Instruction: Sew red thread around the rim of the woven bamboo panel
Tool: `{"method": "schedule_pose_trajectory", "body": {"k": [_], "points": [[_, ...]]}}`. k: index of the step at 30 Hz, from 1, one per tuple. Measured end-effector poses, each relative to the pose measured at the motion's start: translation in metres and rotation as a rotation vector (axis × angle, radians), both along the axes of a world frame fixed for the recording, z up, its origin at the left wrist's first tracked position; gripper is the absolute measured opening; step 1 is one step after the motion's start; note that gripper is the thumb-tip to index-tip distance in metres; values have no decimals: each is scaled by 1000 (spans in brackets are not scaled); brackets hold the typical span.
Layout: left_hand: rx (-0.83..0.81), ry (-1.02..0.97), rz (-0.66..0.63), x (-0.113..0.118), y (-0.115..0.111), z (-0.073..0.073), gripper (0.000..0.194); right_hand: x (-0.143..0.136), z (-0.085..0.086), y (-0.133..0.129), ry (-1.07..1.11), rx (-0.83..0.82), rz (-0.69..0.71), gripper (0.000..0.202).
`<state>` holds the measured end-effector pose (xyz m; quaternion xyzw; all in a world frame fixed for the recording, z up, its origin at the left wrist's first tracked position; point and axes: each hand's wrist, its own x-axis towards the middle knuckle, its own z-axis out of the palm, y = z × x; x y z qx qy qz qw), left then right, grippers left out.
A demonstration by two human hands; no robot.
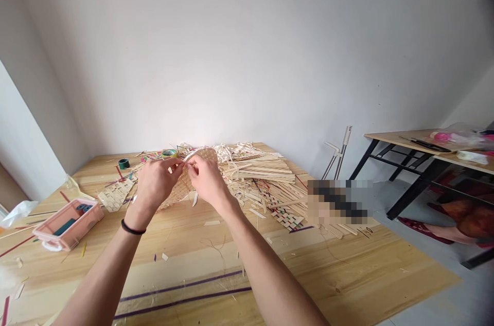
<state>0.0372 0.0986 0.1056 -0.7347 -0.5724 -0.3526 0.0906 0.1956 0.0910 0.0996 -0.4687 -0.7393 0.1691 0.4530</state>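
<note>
Starting near, along purple strips (193,300) across the bench (347,274), then past a pink basket (87,227) over left. Up now to the woven piece (173,195), tilted up between left hand (156,184) and right hand (206,177). Pinching at its upper edge, with each grip pressed together at the fingertips, almost meeting; too fine to make out any strip or thread inside. Working that edge, seemingly; calling for steady fingertips. Farther on, out to pale strips (266,166) at right.

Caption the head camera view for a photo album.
Two bare hands pinch a woven piece above a wooden table strewn with pale strips.
</note>
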Motion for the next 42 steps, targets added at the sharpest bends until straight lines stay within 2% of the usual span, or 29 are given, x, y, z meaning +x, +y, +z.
{"method": "schedule_pose_trajectory", "body": {"k": [6, 10, 16, 23, 27, 33, 39, 42], "points": [[-4, 36, 18, 7, -3, -3, 24, -5, -3, 2, 40, -5, -62, 15], [-7, 43, 37, 7, -2, -3, 26, -4, -2, 1, 50, -10, -44, 8], [-21, 68, 36, 7, -2, -2, 26, -5, -1, -3, 32, -6, -26, 17], [-41, 117, 17, 15, -8, -2, 25, 0, 6, -6, -80, -9, -125, 15], [-54, 156, -1, 21, -11, -4, 27, 7, 10, -8, -123, -50, -170, 26], [-43, 176, 6, 22, -11, -6, 24, 14, 13, -9, -52, -115, -131, 15], [-25, 193, -39, 22, -10, -8, 23, 19, 14, -8, 10, -230, -30, 21], [-12, 193, -64, 23, -10, -10, 23, 26, 13, -5, 51, -283, 28, 17]]}}
